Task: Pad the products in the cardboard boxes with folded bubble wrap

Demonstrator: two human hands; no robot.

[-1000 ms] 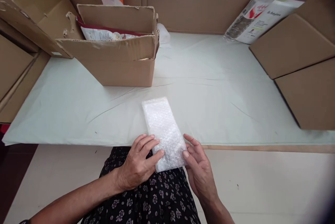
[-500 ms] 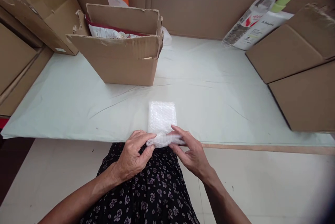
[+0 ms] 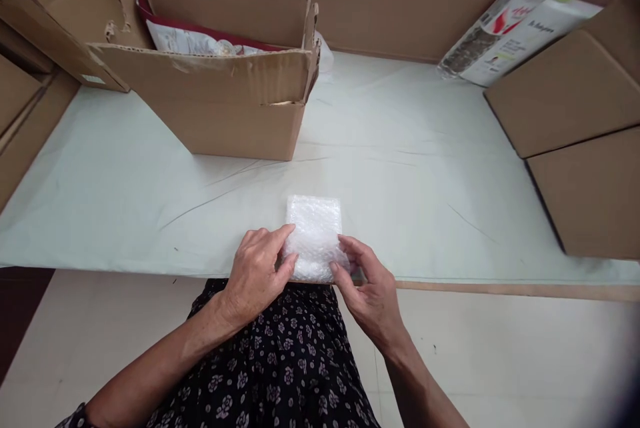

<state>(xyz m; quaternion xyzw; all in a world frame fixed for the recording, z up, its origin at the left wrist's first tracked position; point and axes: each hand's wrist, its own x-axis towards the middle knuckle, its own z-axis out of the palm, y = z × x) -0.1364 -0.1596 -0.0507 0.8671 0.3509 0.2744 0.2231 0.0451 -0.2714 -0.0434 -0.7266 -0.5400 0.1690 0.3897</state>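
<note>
A white, squarish packet of bubble wrap [image 3: 314, 228] lies at the table's front edge, its near part folded over on top. At its left side my left hand [image 3: 257, 275] holds it, thumb and forefinger on the edge. My right hand [image 3: 369, 285] grips the near right corner, thumb on top and fingers curled at the side. Whatever is inside the wrap, if anything, cannot be made out.
An opened cardboard box [image 3: 240, 108] with packaged goods stands behind the packet to the left. Cardboard boxes [image 3: 585, 195] sit at the right, beside a clear bottle [image 3: 505, 18] and a white tube [image 3: 530, 41]. Pale cloth [image 3: 400, 208] covers the table.
The near end of the bubble wrap, raised between my hands before, now lies flat on the packet. My hands have shifted to its sides. The view has tilted slightly downward.
</note>
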